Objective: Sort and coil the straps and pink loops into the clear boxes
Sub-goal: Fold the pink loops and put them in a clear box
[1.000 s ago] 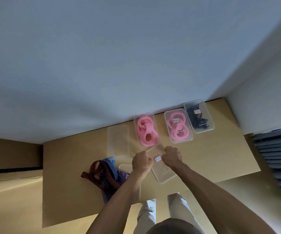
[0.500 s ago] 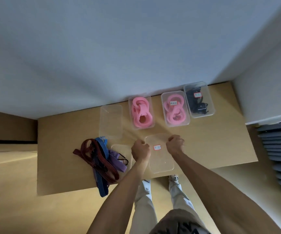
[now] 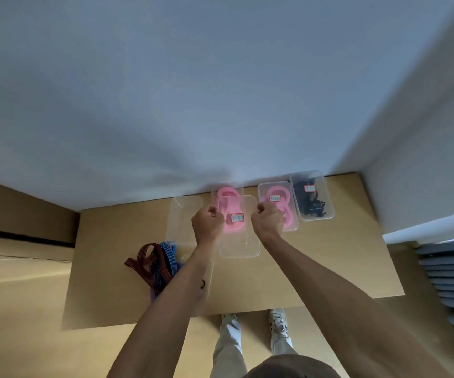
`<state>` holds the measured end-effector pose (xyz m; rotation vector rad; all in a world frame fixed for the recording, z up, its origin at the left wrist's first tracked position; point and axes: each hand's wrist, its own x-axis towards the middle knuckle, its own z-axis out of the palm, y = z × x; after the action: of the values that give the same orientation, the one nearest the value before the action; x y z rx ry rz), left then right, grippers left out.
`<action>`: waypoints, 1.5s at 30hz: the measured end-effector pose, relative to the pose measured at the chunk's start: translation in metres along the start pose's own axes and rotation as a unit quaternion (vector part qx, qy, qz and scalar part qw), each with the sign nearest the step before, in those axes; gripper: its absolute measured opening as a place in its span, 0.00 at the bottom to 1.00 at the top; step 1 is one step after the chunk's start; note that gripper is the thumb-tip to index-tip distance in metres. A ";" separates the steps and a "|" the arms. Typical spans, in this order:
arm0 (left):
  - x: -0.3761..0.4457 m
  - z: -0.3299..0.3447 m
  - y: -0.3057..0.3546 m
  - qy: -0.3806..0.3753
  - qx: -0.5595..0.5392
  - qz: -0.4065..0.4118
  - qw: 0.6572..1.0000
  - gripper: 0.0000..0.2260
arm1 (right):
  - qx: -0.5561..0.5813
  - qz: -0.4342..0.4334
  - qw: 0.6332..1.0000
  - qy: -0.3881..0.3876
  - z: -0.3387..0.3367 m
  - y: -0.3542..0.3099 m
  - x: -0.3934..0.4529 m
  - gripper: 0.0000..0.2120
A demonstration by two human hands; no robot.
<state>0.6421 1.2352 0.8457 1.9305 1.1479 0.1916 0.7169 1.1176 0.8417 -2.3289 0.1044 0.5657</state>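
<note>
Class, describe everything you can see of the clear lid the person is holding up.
The clear lid is a flat rectangle of see-through plastic with rounded corners and a raised rim. A small red-bordered white label sits near its middle; its writing is unreadable. The left hand and right hand each grip a long edge, holding it over the open box of pink loops, which show through it.

cam: I've only 1 view, head-worn, wide-angle
facing: fwd + steep down, over wooden table [image 3: 315, 268] toward wall [image 3: 193, 91]
range: near, arm's reach; forearms fill lower frame
edges: own legs + shoes at bottom
overlap: n/a, single view
</note>
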 end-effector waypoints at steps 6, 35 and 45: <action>0.054 0.011 -0.009 -0.012 0.025 -0.010 1.000 0.05 | -0.034 0.003 0.999 0.001 0.029 -0.025 0.040 0.14; 0.121 0.034 -0.038 -0.065 0.128 -0.029 0.989 0.07 | -0.077 0.045 0.996 -0.002 0.086 -0.020 0.094 0.16; 0.114 0.034 -0.041 -0.077 0.158 -0.041 0.984 0.11 | -0.282 -0.064 0.957 -0.035 0.077 -0.017 0.090 0.22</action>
<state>0.6974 1.3124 0.7631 2.1249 1.2074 -0.1942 0.7736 1.1900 0.7651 -2.8326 -0.2745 0.6780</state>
